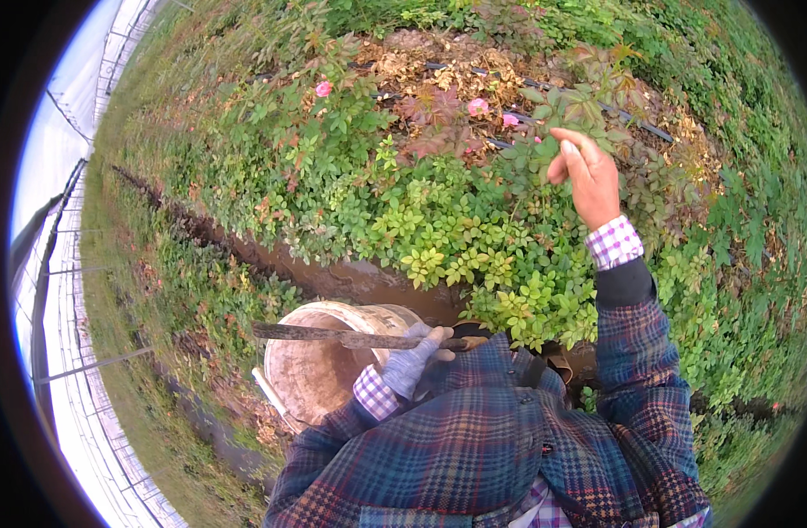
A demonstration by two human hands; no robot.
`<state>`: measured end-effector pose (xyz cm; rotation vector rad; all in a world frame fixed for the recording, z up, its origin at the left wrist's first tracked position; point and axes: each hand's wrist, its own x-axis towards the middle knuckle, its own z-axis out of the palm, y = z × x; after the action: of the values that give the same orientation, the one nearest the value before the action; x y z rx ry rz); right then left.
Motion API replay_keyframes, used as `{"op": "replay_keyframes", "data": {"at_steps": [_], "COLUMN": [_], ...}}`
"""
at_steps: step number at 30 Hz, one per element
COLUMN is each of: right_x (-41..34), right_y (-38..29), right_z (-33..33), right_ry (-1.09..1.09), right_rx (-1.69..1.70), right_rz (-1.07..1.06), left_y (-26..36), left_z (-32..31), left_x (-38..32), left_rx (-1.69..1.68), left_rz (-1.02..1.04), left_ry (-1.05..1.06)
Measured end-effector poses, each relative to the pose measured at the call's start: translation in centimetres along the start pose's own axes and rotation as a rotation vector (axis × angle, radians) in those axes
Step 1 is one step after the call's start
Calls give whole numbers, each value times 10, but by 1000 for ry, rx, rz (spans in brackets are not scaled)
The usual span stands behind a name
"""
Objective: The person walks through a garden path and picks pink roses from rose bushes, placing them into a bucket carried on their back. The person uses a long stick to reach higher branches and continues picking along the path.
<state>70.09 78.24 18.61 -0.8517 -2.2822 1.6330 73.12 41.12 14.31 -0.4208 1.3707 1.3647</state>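
My left hand (pixel 413 356), in a greyish fingerless glove, is closed around a long, dirt-stained tool handle (pixel 331 335) that lies across the mouth of a soiled white plastic bucket (pixel 314 389). The bucket is tipped on its side against my left arm, and no contents show in it. My bare right hand (pixel 588 171) is stretched out over the leafy rose bushes (pixel 443 224), with thumb and forefinger close to each other. Nothing is visible between those fingers; the other fingers are curled. Pink rose blooms (pixel 478 107) stand to the left of this hand.
A muddy, wet furrow (pixel 351 280) runs between the planted rows. Black irrigation tubing (pixel 634 122) crosses dry leaves (pixel 436 59) on the bed beyond. More rows of bushes (pixel 205 297) grow to the left, below the greenhouse frame (pixel 60 244).
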Motion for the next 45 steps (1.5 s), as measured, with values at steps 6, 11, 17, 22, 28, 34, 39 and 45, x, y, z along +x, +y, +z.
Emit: {"op": "replay_keyframes", "data": {"at_steps": [6, 11, 17, 22, 28, 34, 39, 45], "right_x": [-74, -66, 10, -82, -192, -171, -176, -181], "right_y": [113, 125, 59, 77, 94, 94, 106, 94], "right_z": [16, 13, 36, 70, 135, 131, 134, 127], "right_ry": [-235, -791, 57, -545, -982, -1116, -1052, -893], "right_rx": [227, -277, 322, -115, -235, -241, -240, -262], "right_rz": [349, 490, 169, 326, 92, 313, 252, 190], "left_y": [-1, -11, -12, -13, 8, 1, 3, 5], "left_z": [-14, -4, -18, -31, -44, -63, -75, -61], "left_x": [18, 23, 25, 14, 18, 26, 31, 41], "left_rx": [-130, -147, -137, -148, -399, -500, -504, -595], "left_rz": [-5, -26, 28, 14, -2, -23, -43, -30], "left_ry": [15, -3, 4, -38, -190, -211, -180, -55]}}
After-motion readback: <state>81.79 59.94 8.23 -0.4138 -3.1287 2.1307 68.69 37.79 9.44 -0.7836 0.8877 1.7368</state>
